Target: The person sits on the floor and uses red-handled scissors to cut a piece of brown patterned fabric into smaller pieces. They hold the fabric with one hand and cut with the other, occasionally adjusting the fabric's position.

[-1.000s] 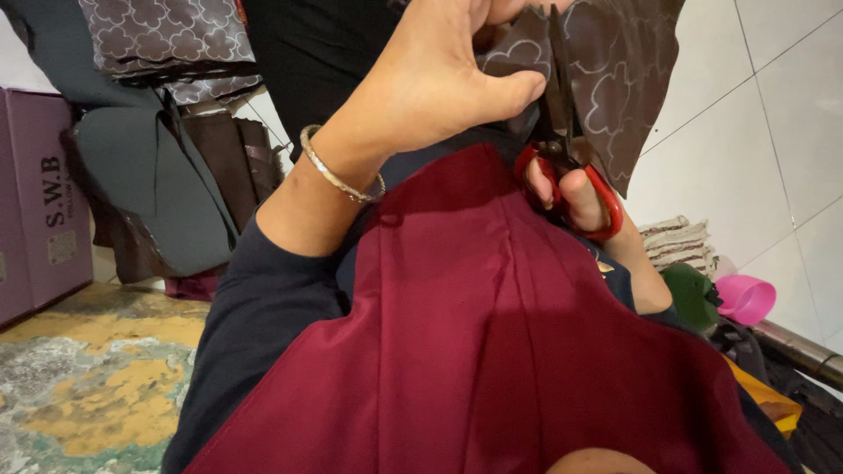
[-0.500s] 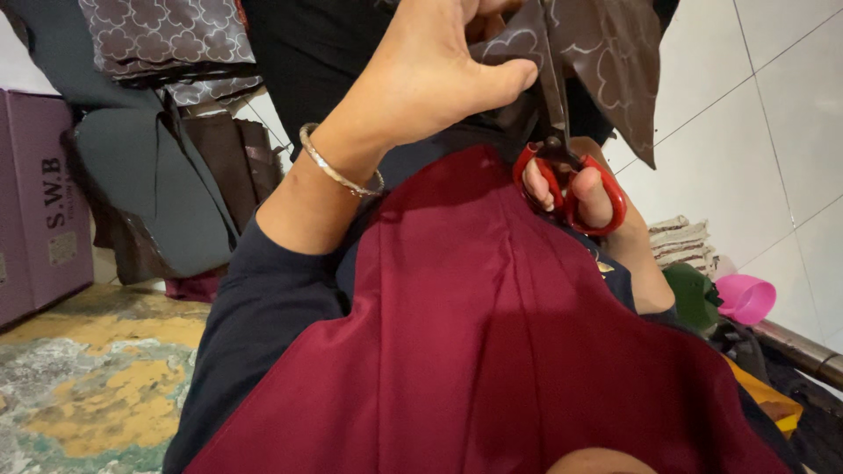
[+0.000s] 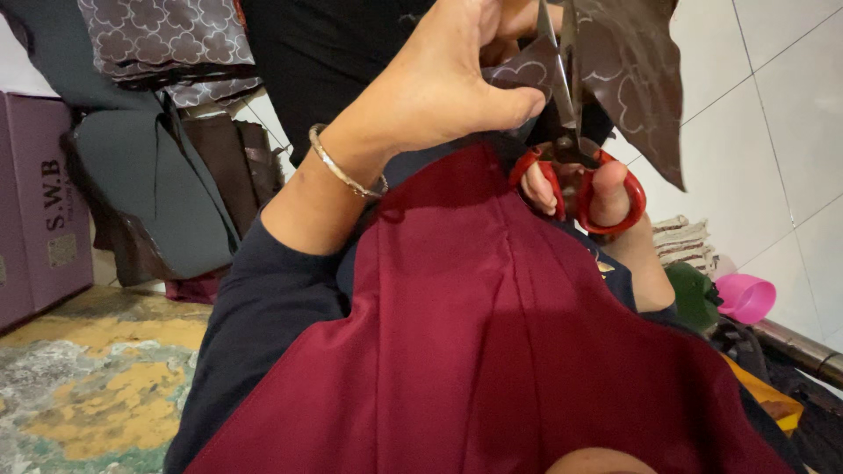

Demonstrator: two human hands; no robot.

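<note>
A wide dark red cloth [image 3: 492, 351] fills the near part of the view and covers the person's front. Over it, the left arm in a dark sleeve [image 3: 263, 325] goes up, with a thin metal bangle [image 3: 344, 171] on the wrist. The left hand [image 3: 439, 83] is raised and its fingers are closed together, pinching the brown patterned sheet [image 3: 628, 83] near the cutting line.

Just to the right and a little lower, the right hand [image 3: 584, 197] has its fingers through the red handles of the scissors [image 3: 571, 149] and grips them. The blades point up and stand a little apart, with the sheet between them.

Compared with half a second ago, the scissors are higher in the sheet and the blades reach further toward its top edge. The loose part of the sheet now hangs more to the right, as a pointed flap in front of the white tiled wall [image 3: 781, 123]. The left hand holds almost the same place as before.

Further away on the left there is a purple box [image 3: 39, 202] and dark cut pieces [image 3: 149, 193] beside it. On the right, by the wall, lies a pink cup [image 3: 746, 297].
</note>
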